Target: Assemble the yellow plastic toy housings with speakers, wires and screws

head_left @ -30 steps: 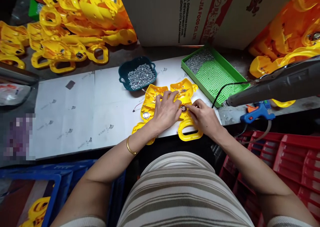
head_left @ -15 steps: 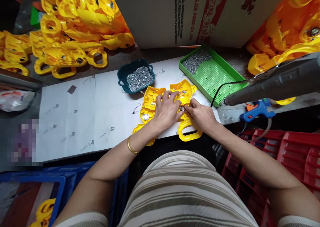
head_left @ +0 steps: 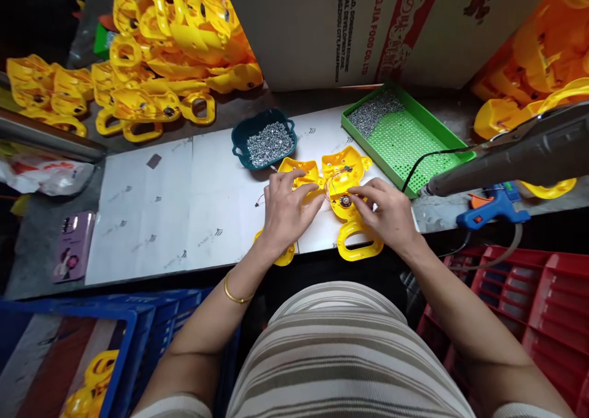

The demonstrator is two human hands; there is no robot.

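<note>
Two yellow plastic shell halves with handles lie inner side up before me. The right half-shell (head_left: 343, 163) holds a small round metal part (head_left: 345, 201), and thin wires (head_left: 329, 188) run across between the halves. My left hand (head_left: 288, 212) hovers over the left half-shell (head_left: 299, 165), fingers curved and apart, hiding much of it. At the right half's edge is my right hand (head_left: 386, 212), its thumb and forefinger apart beside the round part. I see nothing held in either hand.
A dark teal bowl (head_left: 239, 135) of small metal screws and a green tray (head_left: 426, 120) with more stand behind. A blue glue gun (head_left: 494, 209) lies right, under a grey tool (head_left: 501, 160). Yellow shells (head_left: 184, 43) are piled back left; a cardboard box (head_left: 313, 31) stands behind.
My left hand has drawn back left from the right half-shell. My right thumb and forefinger have parted, leaving the round metal part uncovered. The whole view has shifted slightly.
</note>
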